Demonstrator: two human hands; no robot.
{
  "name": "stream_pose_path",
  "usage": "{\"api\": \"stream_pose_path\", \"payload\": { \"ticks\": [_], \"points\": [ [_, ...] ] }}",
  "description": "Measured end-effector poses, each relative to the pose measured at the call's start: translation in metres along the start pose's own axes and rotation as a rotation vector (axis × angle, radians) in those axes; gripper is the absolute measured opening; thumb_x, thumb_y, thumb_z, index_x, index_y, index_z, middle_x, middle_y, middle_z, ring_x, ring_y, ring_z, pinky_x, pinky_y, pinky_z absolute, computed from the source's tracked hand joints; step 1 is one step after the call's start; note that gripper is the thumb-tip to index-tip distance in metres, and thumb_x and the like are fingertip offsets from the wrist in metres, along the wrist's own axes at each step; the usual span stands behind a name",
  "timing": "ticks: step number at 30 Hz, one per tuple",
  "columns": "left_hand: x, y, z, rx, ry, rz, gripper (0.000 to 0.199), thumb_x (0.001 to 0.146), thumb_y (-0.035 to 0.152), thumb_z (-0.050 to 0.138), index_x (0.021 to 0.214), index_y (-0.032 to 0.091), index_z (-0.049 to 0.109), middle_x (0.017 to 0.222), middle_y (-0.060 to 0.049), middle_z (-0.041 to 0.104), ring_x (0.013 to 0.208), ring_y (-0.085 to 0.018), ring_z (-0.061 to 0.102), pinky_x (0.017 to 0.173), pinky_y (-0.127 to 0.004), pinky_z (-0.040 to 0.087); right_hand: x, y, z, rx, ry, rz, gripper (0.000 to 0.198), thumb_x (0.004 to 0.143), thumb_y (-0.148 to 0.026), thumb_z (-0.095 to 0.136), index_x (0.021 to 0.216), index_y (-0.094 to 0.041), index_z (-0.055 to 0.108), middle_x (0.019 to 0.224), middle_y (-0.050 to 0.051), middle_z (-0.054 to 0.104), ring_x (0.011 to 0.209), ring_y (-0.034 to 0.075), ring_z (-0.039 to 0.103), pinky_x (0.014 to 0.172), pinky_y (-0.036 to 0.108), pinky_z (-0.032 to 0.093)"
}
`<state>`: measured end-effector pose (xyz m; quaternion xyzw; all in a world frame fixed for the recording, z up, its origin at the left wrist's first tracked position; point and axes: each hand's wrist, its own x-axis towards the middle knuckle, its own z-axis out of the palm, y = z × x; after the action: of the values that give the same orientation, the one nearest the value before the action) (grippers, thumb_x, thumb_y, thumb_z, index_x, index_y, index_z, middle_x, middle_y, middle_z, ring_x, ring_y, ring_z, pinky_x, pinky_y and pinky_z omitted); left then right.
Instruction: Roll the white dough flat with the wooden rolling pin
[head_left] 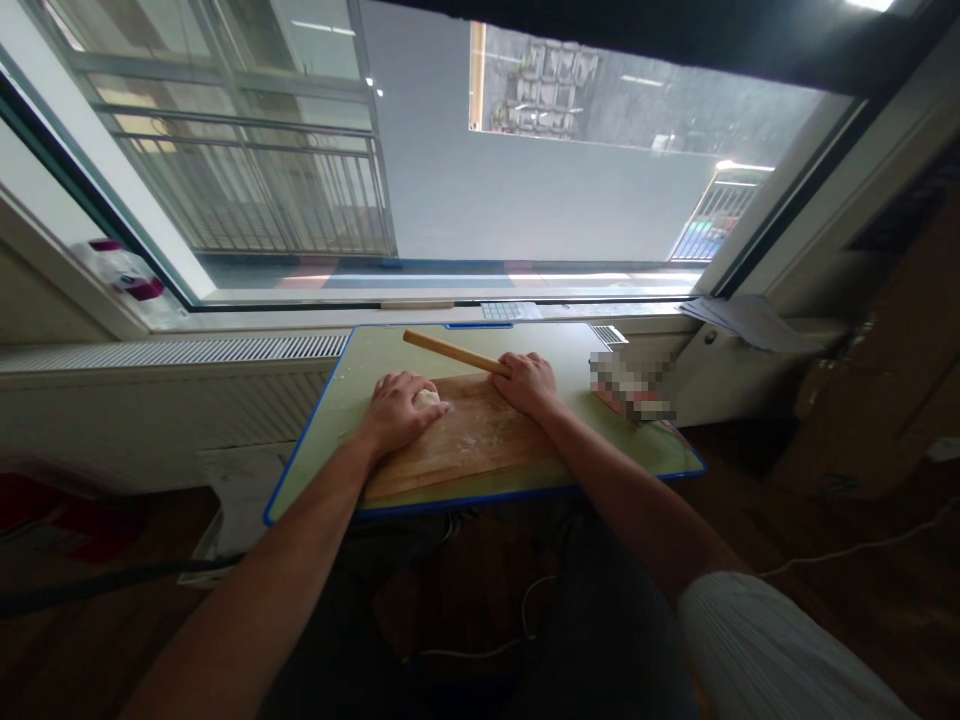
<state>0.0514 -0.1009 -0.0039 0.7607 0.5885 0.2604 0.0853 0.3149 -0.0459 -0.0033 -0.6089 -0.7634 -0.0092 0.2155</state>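
Bare forearms (300, 560), the right one met by a pale ribbed sleeve (772, 630), are stretched nearest the camera toward a white-smudged wooden board (472, 440). Off-white, smooth and rounded where it shows, a lump of dough (426, 398) is held between the thumb and fingers of the left hand (397, 405) at the board's far left corner. One end of a tan wooden rolling pin (454, 348) is clasped by the right hand (528, 382) at the board's far edge, its free end slanted beyond the board.
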Motion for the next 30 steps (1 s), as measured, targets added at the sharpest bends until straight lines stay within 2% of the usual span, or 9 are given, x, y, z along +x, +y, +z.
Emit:
{"api": "stream_pose_path", "payload": {
  "ticks": [3,6,8,11,15,18,22,26,30],
  "points": [
    [-0.014,0.008,-0.005,0.044,-0.032,-0.026,0.044,0.084,0.059,0.069,0.114,0.027,0.074,0.124,-0.01,0.073,0.124,-0.035,0.06,0.118,-0.052,0.041,-0.01,0.003,-0.003,-0.015,0.013,-0.008,0.024,0.098,-0.045,0.068,0.115,-0.03,0.079,0.113,0.006,0.082,0.114,0.031,0.067,0.102,0.041,0.048],
    [-0.026,0.01,-0.018,0.022,-0.111,-0.041,0.056,0.079,0.047,0.071,0.133,0.032,0.069,0.136,-0.006,0.071,0.132,-0.035,0.058,0.12,-0.053,0.04,-0.015,0.005,-0.004,-0.016,0.017,0.008,0.025,0.098,-0.046,0.068,0.115,-0.03,0.079,0.113,0.007,0.082,0.115,0.03,0.066,0.103,0.041,0.047],
    [-0.031,0.007,-0.025,-0.011,-0.146,-0.052,0.062,0.076,0.04,0.07,0.138,0.035,0.067,0.141,-0.004,0.07,0.138,-0.034,0.057,0.122,-0.052,0.04,-0.017,0.005,-0.005,-0.01,0.017,0.017,0.025,0.098,-0.045,0.069,0.115,-0.03,0.078,0.113,0.006,0.082,0.117,0.03,0.065,0.104,0.041,0.046],
    [-0.032,0.005,-0.028,-0.086,-0.141,-0.076,0.064,0.074,0.038,0.07,0.137,0.031,0.069,0.142,-0.006,0.071,0.136,-0.033,0.061,0.119,-0.046,0.046,-0.017,0.004,-0.007,0.005,0.016,0.018,0.024,0.098,-0.046,0.069,0.114,-0.03,0.078,0.114,0.006,0.081,0.121,0.029,0.063,0.106,0.042,0.044],
    [-0.033,0.018,-0.02,-0.139,-0.033,-0.152,0.056,0.077,0.047,0.076,0.128,0.025,0.072,0.134,-0.01,0.073,0.124,-0.032,0.068,0.111,-0.042,0.052,-0.018,0.003,-0.013,0.052,0.052,0.023,0.024,0.1,-0.046,0.068,0.113,-0.028,0.077,0.116,0.006,0.081,0.124,0.03,0.06,0.109,0.044,0.042],
    [-0.037,0.039,-0.014,-0.051,0.036,-0.199,0.052,0.08,0.054,0.079,0.121,0.024,0.07,0.132,-0.014,0.073,0.124,-0.035,0.067,0.109,-0.045,0.052,-0.021,0.003,-0.022,0.095,0.1,0.033,0.024,0.101,-0.048,0.067,0.112,-0.029,0.076,0.115,0.006,0.08,0.121,0.031,0.061,0.108,0.045,0.043],
    [-0.042,0.056,-0.006,0.103,0.081,-0.252,0.052,0.089,0.068,0.069,0.118,0.026,0.066,0.127,-0.017,0.073,0.128,-0.041,0.063,0.105,-0.054,0.05,-0.032,0.005,-0.034,0.143,0.097,0.045,0.022,0.099,-0.048,0.069,0.109,-0.03,0.076,0.11,0.006,0.08,0.118,0.031,0.063,0.104,0.045,0.046],
    [-0.043,0.051,0.003,0.119,0.014,-0.157,0.069,0.089,0.076,0.065,0.139,0.028,0.058,0.147,-0.017,0.065,0.141,-0.042,0.052,0.114,-0.057,0.042,-0.049,0.005,-0.043,0.162,0.086,0.041,0.018,0.097,-0.047,0.072,0.104,-0.031,0.077,0.105,0.005,0.079,0.115,0.03,0.065,0.102,0.043,0.049],
    [-0.043,0.05,0.008,0.144,-0.026,-0.136,0.065,0.092,0.076,0.06,0.134,0.026,0.059,0.142,-0.018,0.067,0.139,-0.043,0.053,0.115,-0.057,0.04,-0.059,0.0,-0.048,0.181,0.091,0.061,0.016,0.095,-0.045,0.075,0.102,-0.03,0.078,0.103,0.005,0.078,0.113,0.03,0.067,0.1,0.042,0.051]
  ]
}}
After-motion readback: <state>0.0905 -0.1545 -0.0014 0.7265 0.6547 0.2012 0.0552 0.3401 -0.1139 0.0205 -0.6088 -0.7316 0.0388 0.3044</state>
